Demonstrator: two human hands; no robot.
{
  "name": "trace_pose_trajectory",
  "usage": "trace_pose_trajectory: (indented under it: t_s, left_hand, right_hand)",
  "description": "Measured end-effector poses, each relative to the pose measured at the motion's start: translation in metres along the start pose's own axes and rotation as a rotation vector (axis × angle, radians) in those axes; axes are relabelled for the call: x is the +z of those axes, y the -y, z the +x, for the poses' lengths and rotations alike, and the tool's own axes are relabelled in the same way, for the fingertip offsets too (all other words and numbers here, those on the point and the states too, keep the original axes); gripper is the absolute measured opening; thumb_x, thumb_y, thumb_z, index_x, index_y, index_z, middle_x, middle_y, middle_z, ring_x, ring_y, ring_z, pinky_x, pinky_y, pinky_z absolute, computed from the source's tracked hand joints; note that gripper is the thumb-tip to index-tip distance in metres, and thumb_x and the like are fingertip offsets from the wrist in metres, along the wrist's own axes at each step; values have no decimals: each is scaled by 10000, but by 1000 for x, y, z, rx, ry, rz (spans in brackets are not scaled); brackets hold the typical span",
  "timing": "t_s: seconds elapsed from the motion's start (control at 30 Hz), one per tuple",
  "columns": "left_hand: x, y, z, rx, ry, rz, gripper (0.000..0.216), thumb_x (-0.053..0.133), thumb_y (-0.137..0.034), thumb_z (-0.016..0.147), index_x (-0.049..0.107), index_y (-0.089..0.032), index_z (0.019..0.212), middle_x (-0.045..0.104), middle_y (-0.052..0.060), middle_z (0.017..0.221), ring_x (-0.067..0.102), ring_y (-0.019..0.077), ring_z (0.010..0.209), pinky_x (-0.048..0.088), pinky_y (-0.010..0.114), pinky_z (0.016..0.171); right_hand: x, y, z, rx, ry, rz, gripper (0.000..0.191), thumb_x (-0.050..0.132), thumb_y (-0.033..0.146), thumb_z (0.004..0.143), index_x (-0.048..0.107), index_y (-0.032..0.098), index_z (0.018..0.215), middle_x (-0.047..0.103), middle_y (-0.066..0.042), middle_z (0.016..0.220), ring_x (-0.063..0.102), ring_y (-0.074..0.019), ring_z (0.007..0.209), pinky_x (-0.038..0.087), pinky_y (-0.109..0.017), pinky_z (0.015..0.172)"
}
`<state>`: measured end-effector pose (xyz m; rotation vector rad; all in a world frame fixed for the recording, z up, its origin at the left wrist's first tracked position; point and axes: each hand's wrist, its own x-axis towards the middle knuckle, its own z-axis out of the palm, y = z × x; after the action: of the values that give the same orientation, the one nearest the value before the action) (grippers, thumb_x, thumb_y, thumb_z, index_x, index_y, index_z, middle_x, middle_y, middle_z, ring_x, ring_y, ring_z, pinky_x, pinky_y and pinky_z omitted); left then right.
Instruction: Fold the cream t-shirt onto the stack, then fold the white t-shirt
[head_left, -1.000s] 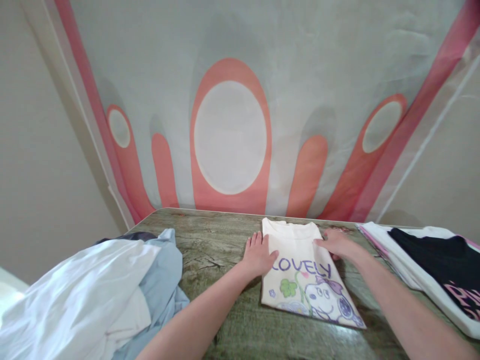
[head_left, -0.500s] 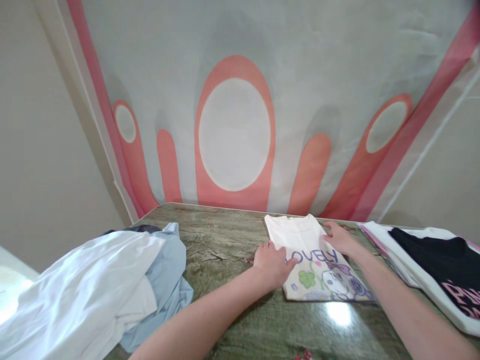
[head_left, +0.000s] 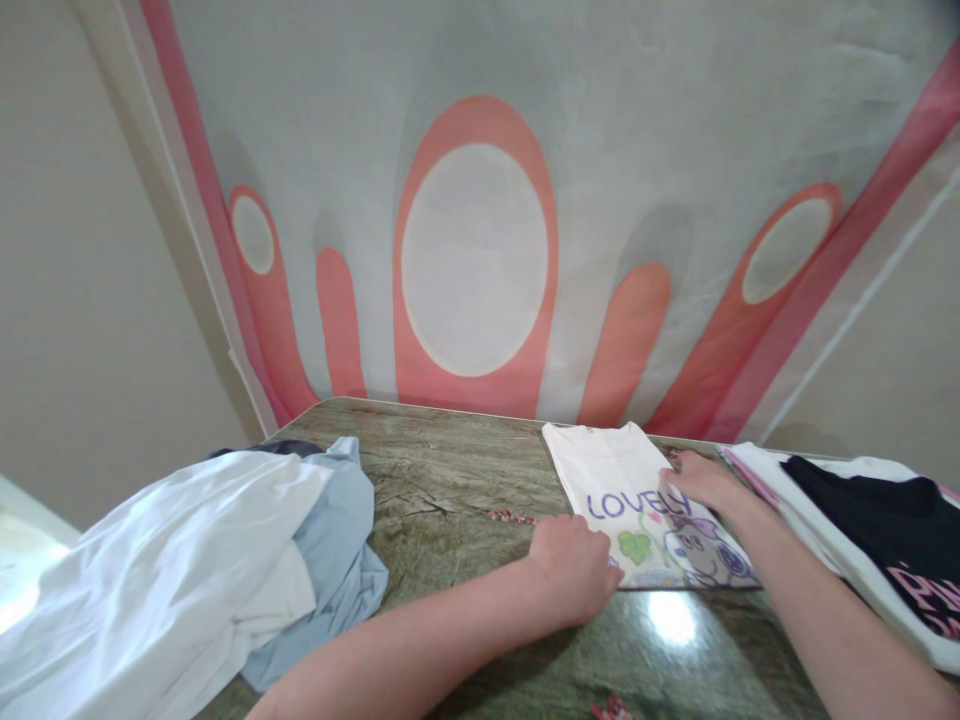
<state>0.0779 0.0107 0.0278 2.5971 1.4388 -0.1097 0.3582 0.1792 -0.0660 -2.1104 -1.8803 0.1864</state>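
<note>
A folded white T-shirt lies on the table, with purple "LOVELY" lettering, a green clover and a cartoon figure on its front. My left hand is closed on its near left corner, fingers curled around the fabric. At the right edge of the shirt, my right hand has its thumb on the cloth and its fingers along the side, pinching the edge. The undersides of the fingers are hidden.
Loose white garments and a light blue one are heaped at the left. A stack of folded shirts, topped by a black one, sits at the right. The wood-patterned table ends at a printed backdrop.
The folded T-shirt has shifted slightly right in view. My left hand has moved down and right to its near left corner, fingers now curled; my right hand has moved slightly right.
</note>
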Motion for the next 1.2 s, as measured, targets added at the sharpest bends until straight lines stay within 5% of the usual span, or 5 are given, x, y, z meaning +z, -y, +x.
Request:
trace_pose_trajectory:
  t_s: [0.27,0.5,0.8,0.97,1.2]
  left_hand:
    - [12,-11,-3,80,5,88,218,575,-279,783,636,-117,915,661,129,851,633,252,803,481,344,661]
    - [21,-12,0,230,-129,154,138,558,-178,760,614,-96,855,614,118,807,594,241,774,448,347,623]
    - [38,-22,-4,483,-280,67,416,397,-478,895,568,-129,1043,579,104,1065,526,237,995,404,363,834]
    - [49,-11,0,217,-191,-52,778,175,-643,873,204,-89,1418,180,144,1480,118,307,1354,162,480,1065]
    - [49,-14,-11,219,1,-145,785,212,-703,816,163,-234,1443,20,80,1510,-88,394,1341,-26,668,996]
  right_hand:
    - [-12,9,-11,-88,182,74,415,559,77,580,617,126,988,684,-130,920,634,-263,897,465,-283,712]
    - [-5,20,-11,-96,107,-2,534,534,97,655,508,94,1189,630,-172,1083,591,-276,997,433,-321,794]
    - [12,79,-33,-352,-51,75,473,400,156,835,396,182,1307,623,-92,1097,574,-231,983,395,-321,841]
    - [20,70,-30,-377,-114,124,435,421,179,828,443,154,1262,622,-91,1054,566,-216,955,395,-324,865]
    - [26,57,-25,-407,-191,116,323,452,199,825,544,149,1131,608,-100,1036,550,-214,954,401,-340,884]
